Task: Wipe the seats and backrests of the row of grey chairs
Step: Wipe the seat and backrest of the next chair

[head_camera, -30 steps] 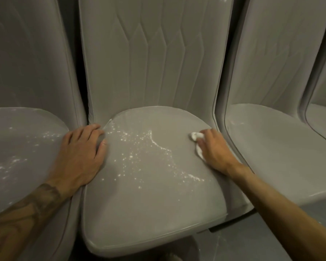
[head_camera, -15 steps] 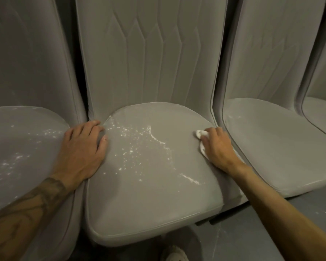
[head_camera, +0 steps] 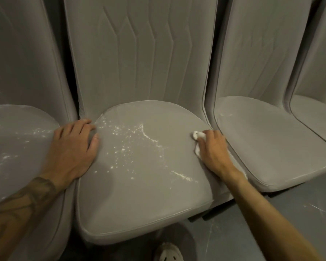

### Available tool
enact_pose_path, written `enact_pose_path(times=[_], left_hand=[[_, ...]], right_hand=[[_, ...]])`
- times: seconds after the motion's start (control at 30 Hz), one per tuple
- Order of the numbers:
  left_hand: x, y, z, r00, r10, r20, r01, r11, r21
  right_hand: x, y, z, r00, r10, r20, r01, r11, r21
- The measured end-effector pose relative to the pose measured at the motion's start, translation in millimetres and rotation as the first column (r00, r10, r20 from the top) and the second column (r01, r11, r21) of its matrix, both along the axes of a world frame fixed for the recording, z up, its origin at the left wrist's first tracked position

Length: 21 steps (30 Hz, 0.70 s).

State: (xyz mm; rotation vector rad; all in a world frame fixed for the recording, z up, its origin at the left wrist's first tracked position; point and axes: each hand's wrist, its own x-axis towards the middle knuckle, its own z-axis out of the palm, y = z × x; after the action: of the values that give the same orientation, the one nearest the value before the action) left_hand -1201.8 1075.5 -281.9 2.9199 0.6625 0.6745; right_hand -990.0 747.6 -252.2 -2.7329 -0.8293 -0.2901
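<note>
A right hand (head_camera: 214,151) grips a white cloth (head_camera: 197,143) on the powder-flecked middle seat (head_camera: 139,194) (grey, padded); the left hand (head_camera: 73,149) rests spread at its edge.

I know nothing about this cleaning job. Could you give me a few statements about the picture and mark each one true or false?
1. The right hand holds a white cloth against the middle seat. True.
2. The left hand grips a spray bottle. False: it lies flat at the middle seat's left edge, fingers straight, holding nothing.
3. White specks are scattered over the middle seat. True.
4. The left seat is spotless. False: it has white specks on it too.
</note>
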Motion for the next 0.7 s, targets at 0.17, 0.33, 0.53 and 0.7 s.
enact_pose_path(times=[0.17,0.33,0.53,0.7], left_hand=[[-2,-2,4,1.0,-0.005,-0.017,0.005,1.0,-0.017],[-2,-4,7,1.0,-0.007,-0.009,0.007,1.0,-0.013],[0,-1,2,1.0,-0.01,0.005,0.01,1.0,0.008],[-1,-2,2,0.999,-0.013,0.032,0.013,1.0,0.025]], right_hand=[[-48,-8,1,0.915,0.399,-0.056,-0.392,0.914,0.103],[6,-28,9,0.997,0.028,-0.074,-0.025,0.999,0.047],[-66,-18,-7,0.956,0.292,-0.023,-0.287,0.949,0.126],[-41,-31,-1,0.998,0.051,-0.037,-0.045,0.99,0.133]])
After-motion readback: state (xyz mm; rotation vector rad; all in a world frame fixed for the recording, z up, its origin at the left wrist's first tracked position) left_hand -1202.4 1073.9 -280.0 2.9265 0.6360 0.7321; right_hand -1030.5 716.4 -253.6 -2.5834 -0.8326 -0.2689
